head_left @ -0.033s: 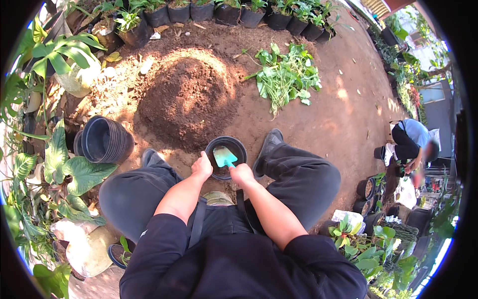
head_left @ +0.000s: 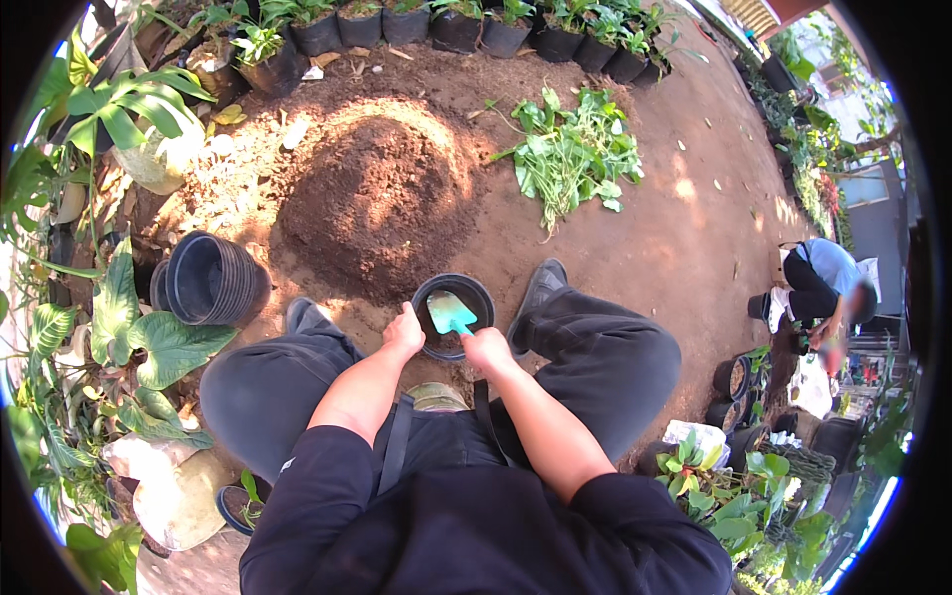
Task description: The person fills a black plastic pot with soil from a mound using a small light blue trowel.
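Between my feet stands a black plant pot with some dark soil at its bottom. My left hand grips the pot's left rim, its fingers closed there. In my right hand is the handle of a turquoise hand trowel, mostly hidden by the fingers. The trowel's blade slants over the pot's opening, with a pale shine on it; I cannot tell whether it touches the soil inside. Just beyond the pot rises a mound of loose brown soil.
Nested black pots lie tilted at my left, near broad-leaved plants. A heap of green cuttings rests right of the mound. Potted seedlings line the far edge. Another person bends over at the far right.
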Demonstrator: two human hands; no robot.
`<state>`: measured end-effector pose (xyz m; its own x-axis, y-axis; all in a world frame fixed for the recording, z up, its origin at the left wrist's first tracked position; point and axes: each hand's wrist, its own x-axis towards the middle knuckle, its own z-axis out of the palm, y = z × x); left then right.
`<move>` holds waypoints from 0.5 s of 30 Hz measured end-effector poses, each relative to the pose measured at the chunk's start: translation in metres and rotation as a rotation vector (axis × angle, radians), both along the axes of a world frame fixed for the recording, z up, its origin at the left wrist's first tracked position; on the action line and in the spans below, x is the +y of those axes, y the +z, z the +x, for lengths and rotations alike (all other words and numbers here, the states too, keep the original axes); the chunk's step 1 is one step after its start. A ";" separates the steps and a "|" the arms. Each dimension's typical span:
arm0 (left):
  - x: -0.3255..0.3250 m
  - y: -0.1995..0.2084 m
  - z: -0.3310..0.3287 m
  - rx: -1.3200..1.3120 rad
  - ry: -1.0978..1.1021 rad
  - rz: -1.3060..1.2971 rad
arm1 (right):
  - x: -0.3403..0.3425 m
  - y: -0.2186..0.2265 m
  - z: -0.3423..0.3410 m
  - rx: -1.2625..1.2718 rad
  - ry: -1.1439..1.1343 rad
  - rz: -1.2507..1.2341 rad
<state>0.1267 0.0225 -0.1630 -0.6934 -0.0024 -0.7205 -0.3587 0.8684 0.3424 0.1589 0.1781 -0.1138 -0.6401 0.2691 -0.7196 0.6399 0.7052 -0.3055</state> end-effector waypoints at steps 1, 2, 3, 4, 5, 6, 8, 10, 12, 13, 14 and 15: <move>-0.002 -0.007 -0.002 -0.035 0.046 0.005 | -0.001 0.021 -0.002 -0.044 -0.098 -0.085; -0.007 -0.012 -0.002 -0.037 0.087 0.008 | -0.003 0.040 -0.004 -0.075 -0.194 -0.182; -0.002 -0.014 -0.002 -0.040 0.100 0.027 | 0.003 0.047 -0.008 -0.140 -0.217 -0.169; -0.001 -0.017 0.003 -0.043 0.125 0.041 | 0.004 0.051 -0.011 -0.208 -0.228 -0.162; -0.003 -0.038 0.014 0.088 0.106 0.014 | 0.003 0.038 -0.009 -0.134 -0.183 -0.099; 0.003 -0.043 0.016 0.005 0.200 0.102 | 0.005 0.015 -0.007 -0.055 -0.147 -0.027; 0.004 -0.047 0.022 -0.166 0.406 0.253 | 0.006 0.000 -0.002 0.012 -0.101 0.020; 0.015 -0.034 0.030 -0.274 0.576 0.342 | 0.008 0.002 0.000 -0.010 -0.096 -0.027; 0.022 -0.026 0.029 -0.280 0.555 0.187 | 0.013 0.016 0.007 0.031 -0.171 -0.160; 0.019 -0.030 0.024 -0.214 0.486 0.099 | 0.013 0.028 0.004 -0.034 -0.179 -0.170; 0.013 -0.032 0.023 -0.131 0.370 0.019 | 0.013 0.036 0.000 -0.099 -0.187 -0.180; 0.013 -0.029 0.021 -0.053 0.230 -0.046 | 0.017 0.028 0.002 -0.088 -0.162 -0.130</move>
